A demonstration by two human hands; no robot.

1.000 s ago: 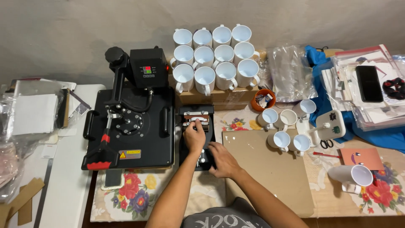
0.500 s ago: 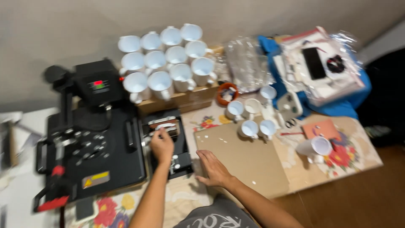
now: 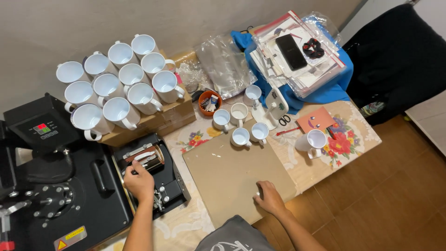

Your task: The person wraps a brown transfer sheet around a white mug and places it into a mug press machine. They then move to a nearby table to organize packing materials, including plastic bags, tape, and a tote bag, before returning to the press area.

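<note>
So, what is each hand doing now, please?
Left hand: fingers closed on the mug press, grip partly hidden.
Right hand: open, resting flat on the brown board, holding nothing.

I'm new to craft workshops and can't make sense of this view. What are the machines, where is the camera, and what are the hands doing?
The camera sits on the person's head, looking down at a table. The left hand rests on a small black mug press, fingers at its metal cylinder. Beside it stands a big black heat press. The right hand lies flat on a brown board, holding nothing. White mugs stand on a cardboard box; smaller mugs cluster nearby. A phone tops a stack of papers.
</note>
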